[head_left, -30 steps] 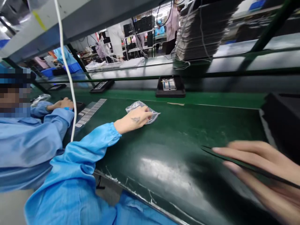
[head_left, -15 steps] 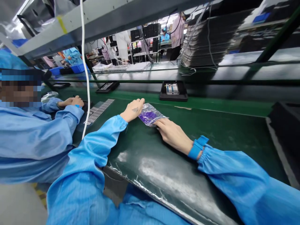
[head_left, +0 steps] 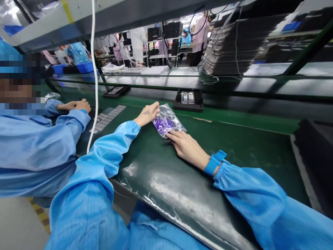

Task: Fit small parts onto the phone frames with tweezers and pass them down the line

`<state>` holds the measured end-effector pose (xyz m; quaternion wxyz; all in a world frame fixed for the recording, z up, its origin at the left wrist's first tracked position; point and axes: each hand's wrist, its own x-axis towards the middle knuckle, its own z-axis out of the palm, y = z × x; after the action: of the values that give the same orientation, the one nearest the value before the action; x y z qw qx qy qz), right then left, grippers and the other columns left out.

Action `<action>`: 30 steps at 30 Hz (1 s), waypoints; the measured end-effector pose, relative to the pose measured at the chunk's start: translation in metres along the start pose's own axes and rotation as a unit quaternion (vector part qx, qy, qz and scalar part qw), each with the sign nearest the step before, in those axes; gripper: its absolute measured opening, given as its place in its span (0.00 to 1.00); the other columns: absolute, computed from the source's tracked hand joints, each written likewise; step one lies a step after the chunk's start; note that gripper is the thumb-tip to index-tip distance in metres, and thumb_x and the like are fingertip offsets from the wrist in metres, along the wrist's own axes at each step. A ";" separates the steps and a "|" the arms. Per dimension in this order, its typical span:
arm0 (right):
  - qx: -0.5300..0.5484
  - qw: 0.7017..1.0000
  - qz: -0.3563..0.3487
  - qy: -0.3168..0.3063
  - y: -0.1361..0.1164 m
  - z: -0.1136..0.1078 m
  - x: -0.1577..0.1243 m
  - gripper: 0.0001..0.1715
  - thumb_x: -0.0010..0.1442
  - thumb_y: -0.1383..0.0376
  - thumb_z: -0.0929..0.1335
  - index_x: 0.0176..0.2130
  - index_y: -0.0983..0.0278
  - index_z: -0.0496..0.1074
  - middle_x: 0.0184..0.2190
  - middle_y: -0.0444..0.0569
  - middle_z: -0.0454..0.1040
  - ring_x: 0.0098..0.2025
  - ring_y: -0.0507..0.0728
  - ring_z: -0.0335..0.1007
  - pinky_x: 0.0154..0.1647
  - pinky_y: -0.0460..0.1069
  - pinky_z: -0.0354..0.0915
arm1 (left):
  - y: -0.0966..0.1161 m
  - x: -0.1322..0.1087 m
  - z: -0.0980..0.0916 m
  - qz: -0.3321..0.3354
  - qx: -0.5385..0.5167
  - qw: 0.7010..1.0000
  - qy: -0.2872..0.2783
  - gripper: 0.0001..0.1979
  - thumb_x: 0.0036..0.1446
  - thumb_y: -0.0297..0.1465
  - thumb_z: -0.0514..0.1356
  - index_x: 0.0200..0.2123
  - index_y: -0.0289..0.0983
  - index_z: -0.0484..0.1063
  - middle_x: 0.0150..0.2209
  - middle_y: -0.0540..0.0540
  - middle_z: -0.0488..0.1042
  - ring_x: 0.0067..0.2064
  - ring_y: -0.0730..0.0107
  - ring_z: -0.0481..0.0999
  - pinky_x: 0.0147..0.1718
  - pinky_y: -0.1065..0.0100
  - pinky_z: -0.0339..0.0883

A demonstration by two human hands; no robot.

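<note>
A clear plastic bag (head_left: 173, 119) with small purple pieces bunched in its lower left part is between my hands, over the green work surface (head_left: 234, 152). My left hand (head_left: 148, 114) pinches the bag's upper left edge with closed fingers. At the bag's lower edge, the fingers of my right hand (head_left: 187, 146) are closed on the film. A thin dark tip (head_left: 167, 141) sticks out under those right fingers; its kind I cannot make out. A blue strap (head_left: 215, 162) circles my right wrist.
Beyond the bag lies a black tray (head_left: 188, 100) with a framed part in it; another black tray (head_left: 116, 91) is farther left. Left of my arm, a co-worker's hands (head_left: 81, 105) are beside a sheet of small parts (head_left: 108, 118). A white cable (head_left: 95, 69) hangs down.
The bag has tilted up and spread wider, its top now higher. My left hand has risen slightly, and the dark tip now shows under my right fingers.
</note>
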<state>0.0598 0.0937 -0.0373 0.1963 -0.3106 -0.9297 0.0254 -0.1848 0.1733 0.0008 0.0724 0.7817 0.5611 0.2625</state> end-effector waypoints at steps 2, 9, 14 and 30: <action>0.013 1.000 0.005 0.003 0.002 0.003 0.002 0.26 0.66 0.72 0.60 0.60 0.68 0.70 0.61 0.61 0.71 0.59 0.67 0.68 0.56 0.64 0.68 | 0.002 -0.002 0.001 0.002 -0.012 1.000 0.000 0.07 0.70 0.30 0.49 0.43 0.39 0.66 0.31 0.50 0.75 0.34 0.67 0.78 0.40 0.68 0.68; 0.050 0.999 0.013 0.017 0.008 0.007 0.003 0.22 0.65 0.72 0.62 0.55 0.67 0.73 0.56 0.61 0.75 0.58 0.64 0.70 0.57 0.62 0.68 | -0.001 -0.004 0.003 -0.011 0.022 1.000 -0.004 0.08 0.69 0.30 0.48 0.46 0.40 0.66 0.33 0.50 0.76 0.37 0.64 0.77 0.44 0.65 0.66; 0.063 0.998 0.003 0.021 0.007 0.001 -0.002 0.23 0.62 0.75 0.63 0.53 0.64 0.76 0.53 0.56 0.78 0.57 0.62 0.73 0.57 0.61 0.69 | 0.003 -0.010 0.003 -0.001 0.073 0.997 -0.004 0.11 0.67 0.28 0.50 0.50 0.37 0.67 0.42 0.41 0.76 0.45 0.54 0.74 0.49 0.57 0.64; 0.028 0.999 0.034 -0.004 0.010 -0.019 -0.023 0.24 0.62 0.74 0.61 0.54 0.64 0.75 0.56 0.56 0.77 0.59 0.63 0.72 0.58 0.60 0.69 | 0.052 -0.061 0.030 0.195 0.015 0.978 -0.079 0.11 0.65 0.22 0.51 0.43 0.37 0.71 0.43 0.44 0.69 0.44 0.64 0.72 0.46 0.64 0.69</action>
<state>0.0894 0.0866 -0.0291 0.2007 -0.3361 -0.9183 0.0597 -0.1401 0.1047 -0.0237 0.0523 0.8953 0.3944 0.2004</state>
